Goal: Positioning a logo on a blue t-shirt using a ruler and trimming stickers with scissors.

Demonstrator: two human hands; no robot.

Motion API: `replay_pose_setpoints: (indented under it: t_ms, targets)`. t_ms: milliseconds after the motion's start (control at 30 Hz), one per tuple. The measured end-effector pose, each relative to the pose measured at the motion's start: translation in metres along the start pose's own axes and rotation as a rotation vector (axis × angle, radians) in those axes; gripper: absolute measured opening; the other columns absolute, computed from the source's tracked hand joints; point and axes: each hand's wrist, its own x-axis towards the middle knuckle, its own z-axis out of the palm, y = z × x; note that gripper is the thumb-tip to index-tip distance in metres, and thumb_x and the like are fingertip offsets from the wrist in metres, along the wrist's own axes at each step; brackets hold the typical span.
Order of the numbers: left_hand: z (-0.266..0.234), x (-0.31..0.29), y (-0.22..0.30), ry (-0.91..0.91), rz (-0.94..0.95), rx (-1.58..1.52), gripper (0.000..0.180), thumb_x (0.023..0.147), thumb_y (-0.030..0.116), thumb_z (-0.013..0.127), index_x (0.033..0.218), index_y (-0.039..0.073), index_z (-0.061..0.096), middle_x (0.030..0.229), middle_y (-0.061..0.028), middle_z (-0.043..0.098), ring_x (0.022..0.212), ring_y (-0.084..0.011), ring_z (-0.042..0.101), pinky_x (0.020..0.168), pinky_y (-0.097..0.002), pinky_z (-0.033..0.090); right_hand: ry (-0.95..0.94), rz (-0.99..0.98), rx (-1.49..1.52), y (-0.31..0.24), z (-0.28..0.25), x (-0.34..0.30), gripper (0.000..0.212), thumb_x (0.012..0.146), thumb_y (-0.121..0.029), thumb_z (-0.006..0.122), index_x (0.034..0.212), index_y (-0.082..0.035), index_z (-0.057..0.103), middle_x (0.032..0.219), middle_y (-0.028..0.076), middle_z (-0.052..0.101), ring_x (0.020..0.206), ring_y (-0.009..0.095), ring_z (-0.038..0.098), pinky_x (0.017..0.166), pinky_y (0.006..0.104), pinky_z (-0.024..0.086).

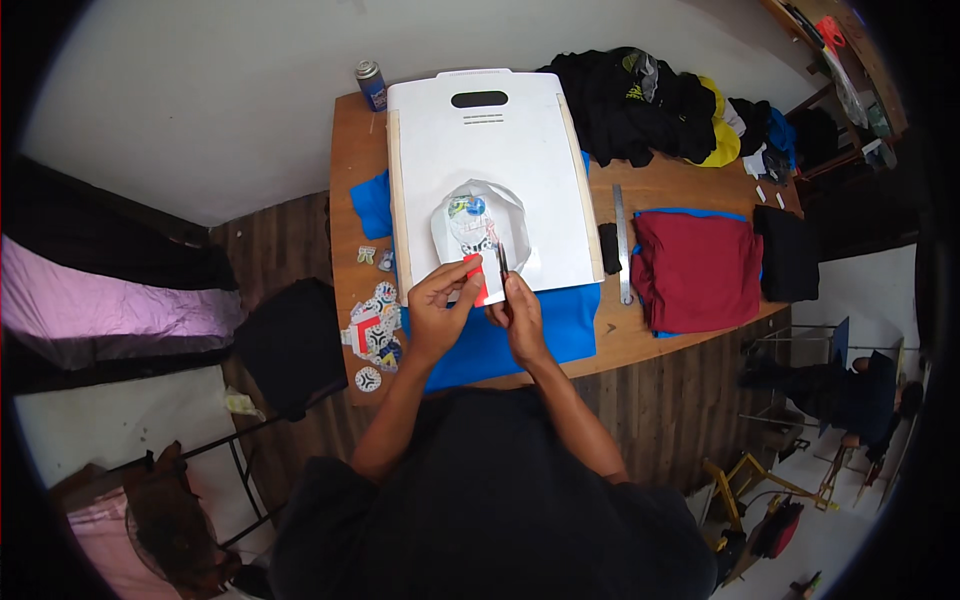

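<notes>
My left hand (442, 308) pinches a small flat red piece (475, 282) between thumb and fingers. Close beside it, my right hand (520, 318) is closed around a slim dark tool with a pointed end (502, 262), whose exact kind I cannot make out. Both hands are over the near edge of a large white plastic panel (480, 145) with a slot-shaped handle hole. Just beyond my fingers, a round whitish area (512, 215) in the panel holds printed stickers or cut-outs (468, 208). Blue cloth (540, 340) lies under the panel.
Printed cut-outs (375, 335) lie left on the wooden table (655, 190). A spray can (370, 85) stands behind them. To the right are a metal ruler (621, 240), a folded maroon cloth (695, 270) and piled dark clothes (640, 110). Another person (865, 395) is farther right.
</notes>
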Motion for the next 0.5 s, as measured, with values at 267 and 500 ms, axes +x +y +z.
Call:
replay_pose_setpoints:
  t_ms: [267,500]
  targets:
    - [0.002,0.000,0.002,0.040,0.015,-0.029,0.026,0.092,-0.008,0.068,0.118,-0.010,0.068,0.115,-0.0128,0.066,0.104,-0.0161,0.066,0.092,-0.0270,0.056,0.059,-0.032,-0.070,0.011,-0.005,0.002,0.039,0.111,-0.038,0.036,0.113,-0.004,0.055,0.083,0.002,0.052,0.073,0.010,0.047,0.068,0.0259,0.041]
    - [0.003,-0.001,0.008,0.041,0.015,0.047,0.027,0.091,-0.008,0.069,0.117,-0.009,0.069,0.114,-0.0122,0.066,0.101,-0.0147,0.067,0.090,-0.0254,0.056,0.011,-0.013,-0.078,0.011,-0.004,-0.001,0.042,0.110,-0.039,0.036,0.119,-0.003,0.054,0.089,0.004,0.055,0.077,0.012,0.050,0.071,0.0273,0.043]
